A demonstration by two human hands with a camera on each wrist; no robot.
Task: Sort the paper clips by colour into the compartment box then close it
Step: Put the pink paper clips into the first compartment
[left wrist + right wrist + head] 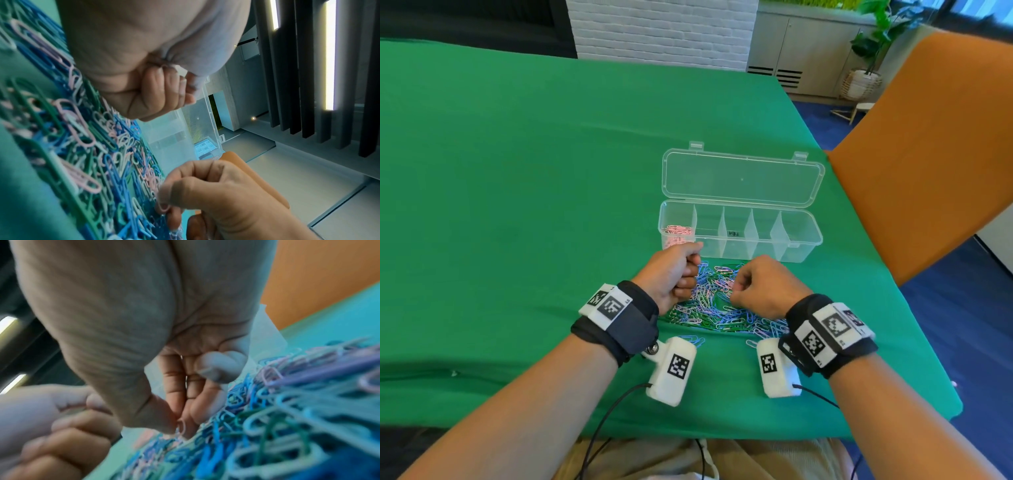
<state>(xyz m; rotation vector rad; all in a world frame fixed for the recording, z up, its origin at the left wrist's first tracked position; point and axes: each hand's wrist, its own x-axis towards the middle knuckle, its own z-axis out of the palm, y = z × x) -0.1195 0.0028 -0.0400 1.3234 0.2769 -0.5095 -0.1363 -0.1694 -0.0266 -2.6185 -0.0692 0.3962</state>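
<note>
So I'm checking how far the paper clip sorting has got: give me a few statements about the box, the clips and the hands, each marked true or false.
1. The compartment box has its lid open. True.
2. Pink clips lie in the leftmost compartment. True.
3. Every compartment holds clips. False: only the leftmost one does; the others look empty.
4. The right hand pinches a pink clip over the mixed pile. True.
5. The left hand lies flat with straight fingers. False: its fingers are curled into a fist; what it holds is hidden.
6. The pile sits beyond the box. False: it lies on the near side.
</note>
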